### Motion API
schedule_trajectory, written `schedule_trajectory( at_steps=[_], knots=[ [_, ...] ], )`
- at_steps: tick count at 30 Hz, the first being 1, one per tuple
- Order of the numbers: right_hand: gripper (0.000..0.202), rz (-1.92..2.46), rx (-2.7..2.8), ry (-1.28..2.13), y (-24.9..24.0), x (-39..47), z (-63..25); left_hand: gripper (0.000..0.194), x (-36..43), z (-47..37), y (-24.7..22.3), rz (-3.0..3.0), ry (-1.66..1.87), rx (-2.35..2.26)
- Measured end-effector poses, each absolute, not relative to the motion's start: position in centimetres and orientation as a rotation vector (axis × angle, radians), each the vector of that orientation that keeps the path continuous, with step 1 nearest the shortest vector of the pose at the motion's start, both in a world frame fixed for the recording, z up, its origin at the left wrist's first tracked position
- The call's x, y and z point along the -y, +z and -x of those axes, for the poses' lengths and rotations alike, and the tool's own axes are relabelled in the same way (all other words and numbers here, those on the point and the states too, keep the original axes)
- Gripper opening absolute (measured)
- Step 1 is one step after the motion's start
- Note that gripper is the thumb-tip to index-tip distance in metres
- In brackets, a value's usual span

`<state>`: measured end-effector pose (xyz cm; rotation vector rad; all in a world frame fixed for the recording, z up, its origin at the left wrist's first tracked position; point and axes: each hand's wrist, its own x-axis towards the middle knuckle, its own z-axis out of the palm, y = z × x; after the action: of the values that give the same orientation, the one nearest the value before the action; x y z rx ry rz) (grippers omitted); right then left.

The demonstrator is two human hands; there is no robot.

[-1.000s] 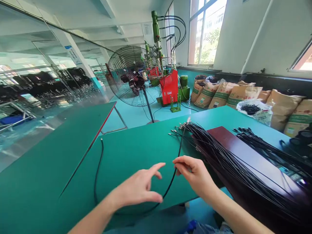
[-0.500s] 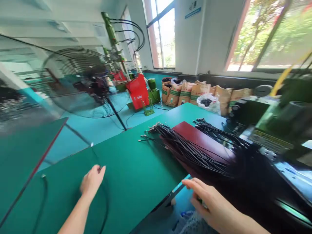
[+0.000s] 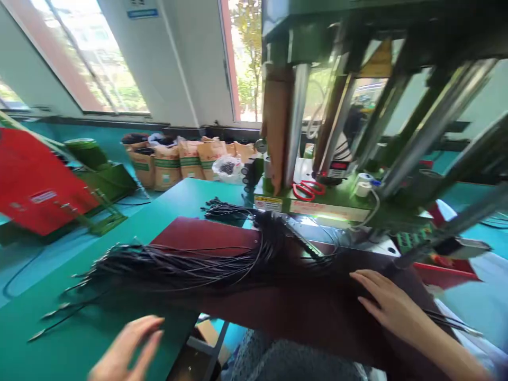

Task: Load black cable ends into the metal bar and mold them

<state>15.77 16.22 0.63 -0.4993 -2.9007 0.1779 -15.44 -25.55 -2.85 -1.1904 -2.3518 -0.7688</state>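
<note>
- Press (image 3: 434, 129): filled the upper right.
- Green table (image 3: 47, 352): ran along the lower left.
- Dark red board (image 3: 289, 312): lay centre to lower right.
- Black cable bundle (image 3: 190, 270): sprawled left of centre, across board and green table, metal ends leftward.
- Right hand (image 3: 391, 301): lower right, over board, fingers extended, grip slack; contact unclear.
- Left hand (image 3: 129, 349): lower left, blurred, thumb and fingers parted, below the bundle.
- Red-handled scissors (image 3: 307, 189): on press base, right of centre.

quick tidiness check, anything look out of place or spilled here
Nothing looks spilled. Slightly odd: a couple of cable ends splay from the black bundle while most lie gathered, and red scissors sit loose on the green machine's base.
</note>
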Motion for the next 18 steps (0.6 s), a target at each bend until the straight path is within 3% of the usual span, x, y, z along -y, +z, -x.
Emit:
schedule_trajectory(
  at_steps=[3, 6, 9, 12, 18],
  knots=[
    [0.051, 0.609, 2.974, 0.071, -0.7, -17.6, -18.4, 0.022, 15.3, 11.9, -1.4, 1.746, -0.666, 2.082],
    [0.050, 0.661, 3.005, -0.008, -1.1, -16.7, -19.4, 0.023, 7.7, 8.5, 0.1, 1.896, -0.597, 2.025],
    [0.043, 0.700, 3.035, -0.030, -0.7, -14.9, -19.3, 0.040, 4.0, 7.6, 0.4, 1.883, -0.498, 2.097],
    [0.036, 0.674, 3.034, -0.006, -0.4, -13.6, -19.3, 0.058, 3.9, 8.7, 0.1, 1.819, -0.383, 2.160],
    [0.036, 0.576, 2.876, -0.016, -2.7, -14.6, -20.6, 0.068, 11.4, 14.3, -1.5, 1.657, -0.087, 2.200]
  ],
)
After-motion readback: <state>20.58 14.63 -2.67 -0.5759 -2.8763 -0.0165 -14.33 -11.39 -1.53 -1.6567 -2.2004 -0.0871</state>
